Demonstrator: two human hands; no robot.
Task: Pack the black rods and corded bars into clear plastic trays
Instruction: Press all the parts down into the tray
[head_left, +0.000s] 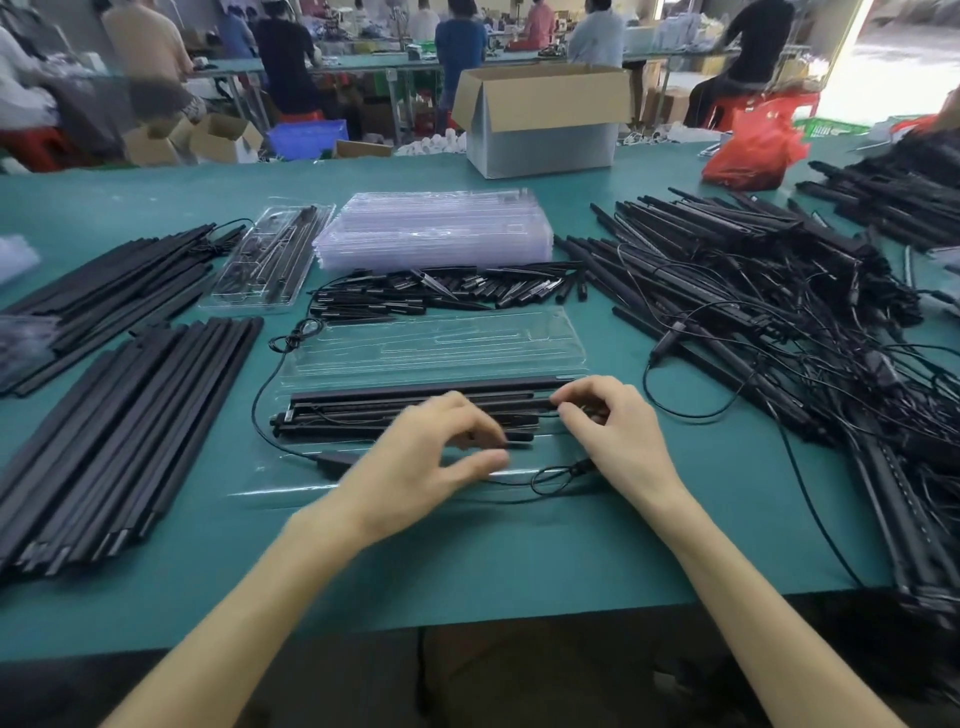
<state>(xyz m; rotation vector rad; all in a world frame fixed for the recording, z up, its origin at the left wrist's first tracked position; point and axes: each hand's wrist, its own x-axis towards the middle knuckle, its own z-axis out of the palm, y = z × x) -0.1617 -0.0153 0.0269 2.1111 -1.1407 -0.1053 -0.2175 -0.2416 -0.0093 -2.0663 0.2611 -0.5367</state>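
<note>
No readable text, label, brand or number anywhere, neither on the box (540, 98) nor on the trays (431, 228).

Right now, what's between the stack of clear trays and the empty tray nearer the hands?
Head view: a loose heap of short black rods fills that stretch.

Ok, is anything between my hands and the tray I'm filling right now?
Nothing visible. The left hand and right hand both touch the black bars in the near clear tray. Only a loose cord loop lies by its front right corner.
</note>
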